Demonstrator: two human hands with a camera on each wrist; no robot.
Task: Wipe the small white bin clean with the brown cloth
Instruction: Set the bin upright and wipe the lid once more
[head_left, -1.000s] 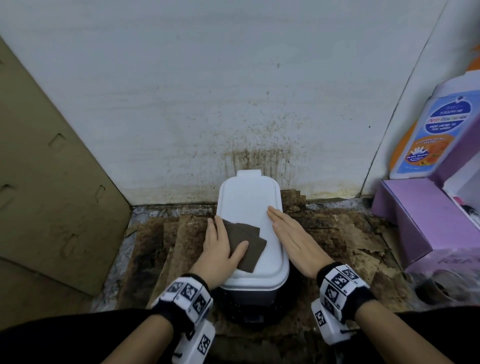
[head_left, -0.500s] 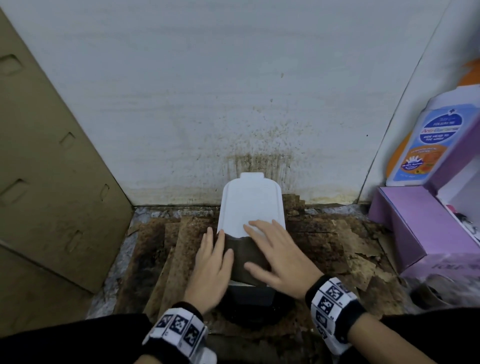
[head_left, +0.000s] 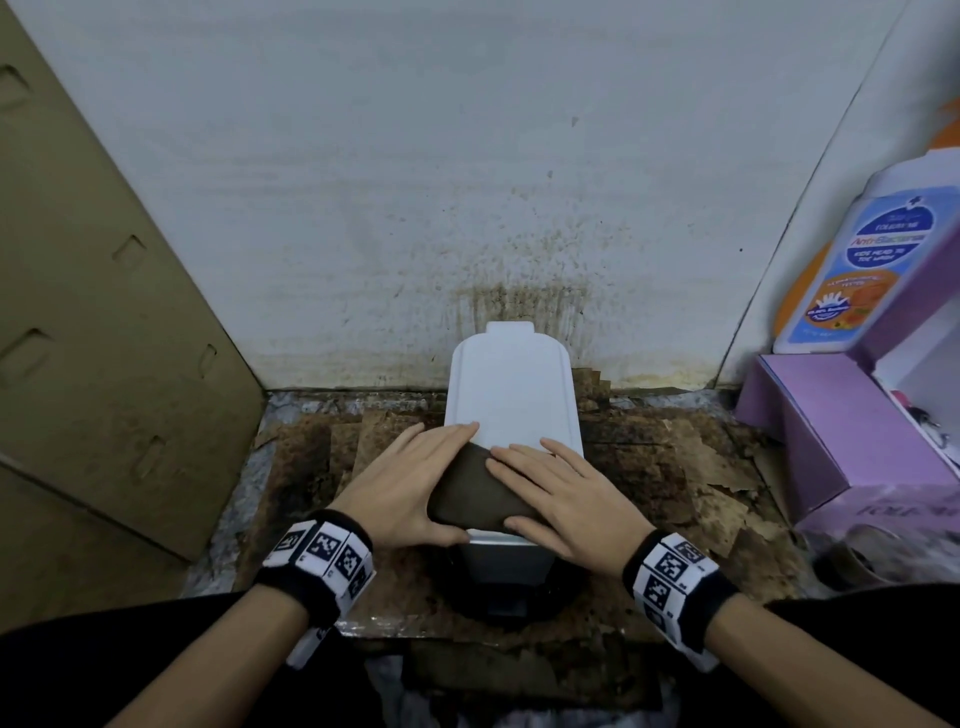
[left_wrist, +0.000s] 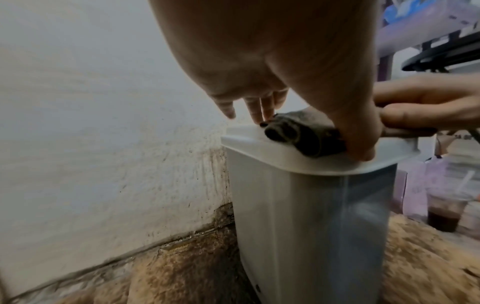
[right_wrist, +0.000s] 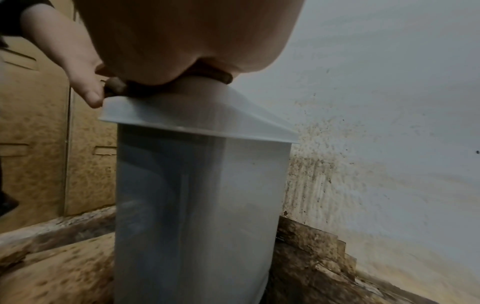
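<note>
Brown cloth (head_left: 475, 488) under both hands' flat fingers (head_left: 519, 457), atop bin lid (head_left: 511, 395)

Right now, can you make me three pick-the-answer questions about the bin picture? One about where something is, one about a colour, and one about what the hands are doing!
1. Where is the crumpled brown cloth?
A. On the small white plastic bin's lid
B. On the floor
C. In the purple cardboard box

2. What colour is the box at the right?
A. Green
B. Purple
C. Red

3. What are the left hand and right hand doing?
A. Lifting the bin
B. Hanging idle
C. Both resting on the cloth

Answers:
1 A: the cloth lies on the near end of the lid.
2 B: its sides are purple.
3 C: the fingers of both hands lie flat across the cloth.
</note>
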